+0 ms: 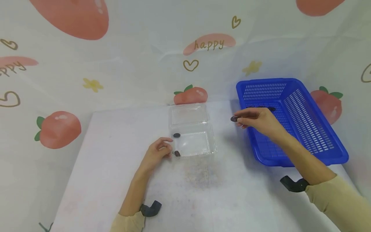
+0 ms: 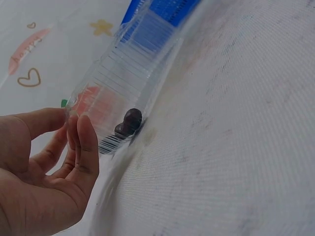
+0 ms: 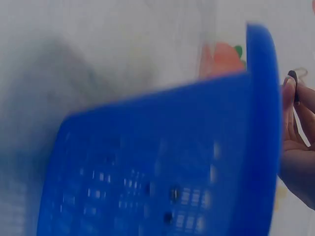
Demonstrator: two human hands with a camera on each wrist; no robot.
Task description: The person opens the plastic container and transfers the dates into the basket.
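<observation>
My right hand (image 1: 256, 120) pinches a dark, oval, date-like fruit (image 1: 235, 118) between thumb and fingertips, raised by the left rim of the blue basket (image 1: 258, 154). A hinged clear plastic box (image 1: 192, 145) lies with its lid (image 1: 188, 116) folded back, away from me. Two more dark oval fruits sit along the box's left side, one farther back (image 1: 176, 135) and one nearer (image 1: 177, 153). At that same side, my left hand (image 1: 156, 153) holds the box's edge between thumb and fingers; the left wrist view shows the fingertips (image 2: 86, 128) right at the rim.
Inside the basket, several dark fruits (image 1: 271, 109) lie toward the back, partly hidden by my right hand. The basket's tall slatted walls stand at the right of the white table (image 1: 116, 135). A white fruit-print sheet (image 1: 139, 64) hangs behind.
</observation>
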